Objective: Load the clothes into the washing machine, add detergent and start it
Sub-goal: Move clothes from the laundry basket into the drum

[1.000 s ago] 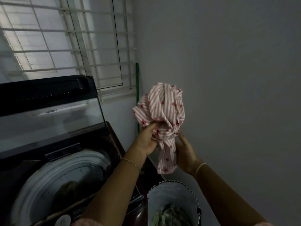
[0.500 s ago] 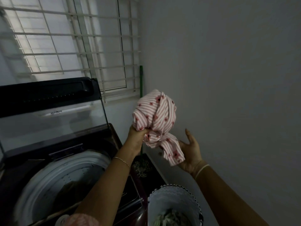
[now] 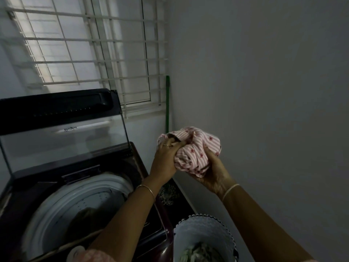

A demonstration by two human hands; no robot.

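A bundled pink-and-white striped garment with red flowers (image 3: 196, 150) is held in the air to the right of the washing machine. My left hand (image 3: 166, 157) grips its left side from above, and my right hand (image 3: 213, 171) cups it from below on the right. The top-loading washing machine (image 3: 79, 195) stands at the left with its glass lid (image 3: 64, 133) raised. Its white drum rim (image 3: 94, 188) is open, with dark clothing (image 3: 83, 218) dimly seen inside.
A white laundry basket (image 3: 204, 225) with a scalloped rim stands on the floor at the bottom, holding pale clothes (image 3: 198, 252). A green pole (image 3: 167, 103) leans in the corner. A barred window (image 3: 90, 53) is behind the machine; a grey wall (image 3: 264, 91) is close on the right.
The garment has dropped lower and been bunched tighter. My right hand, open beneath it half a second ago, has closed on it, so both hands hold the bundle.
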